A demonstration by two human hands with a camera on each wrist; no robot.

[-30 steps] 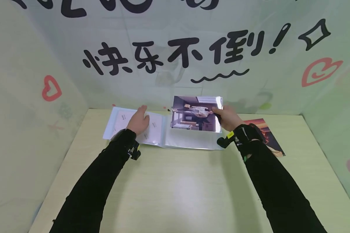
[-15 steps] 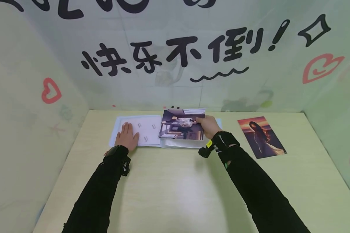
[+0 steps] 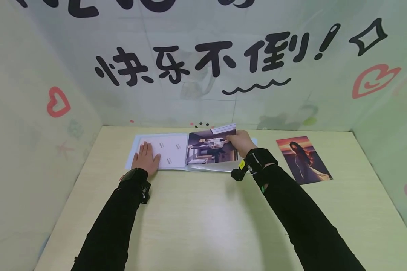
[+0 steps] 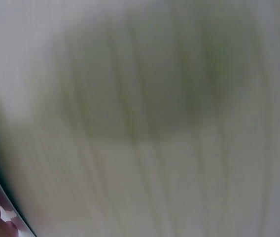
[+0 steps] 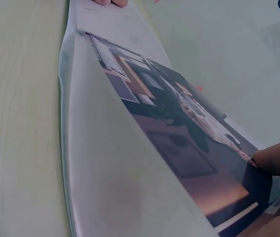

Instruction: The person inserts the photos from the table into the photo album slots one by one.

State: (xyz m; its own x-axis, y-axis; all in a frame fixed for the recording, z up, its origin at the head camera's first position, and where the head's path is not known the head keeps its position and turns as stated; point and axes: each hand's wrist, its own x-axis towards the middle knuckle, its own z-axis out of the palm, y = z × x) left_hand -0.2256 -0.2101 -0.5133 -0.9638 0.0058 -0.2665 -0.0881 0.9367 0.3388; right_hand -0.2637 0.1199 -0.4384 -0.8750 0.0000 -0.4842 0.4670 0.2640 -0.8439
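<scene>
A photo album with a pale blue cover [image 3: 131, 152] lies open at the back of the table. My left hand [image 3: 146, 160] rests flat with straight fingers on its left page [image 3: 171, 150], a white sheet with small grey print. Over the right page, my right hand [image 3: 241, 143] pinches the right edge of a photo print [image 3: 210, 147] showing an indoor scene with a figure turned sideways. In the right wrist view the thumb [image 5: 277, 158] presses on this photo [image 5: 179, 138], which slants over the page's clear sleeve [image 5: 105, 158]. The left wrist view is mostly blurred tabletop.
To the right of the album, a second photo print [image 3: 303, 160] of a long-haired figure at sunset lies on the table [image 3: 203, 218]. A printed backdrop wall [image 3: 156, 105] stands right behind the album, with side walls left and right.
My left hand has settled flat onto the left page. The right hand has brought the photo left and down to the right page. Over the last half second the photo has tilted slightly.
</scene>
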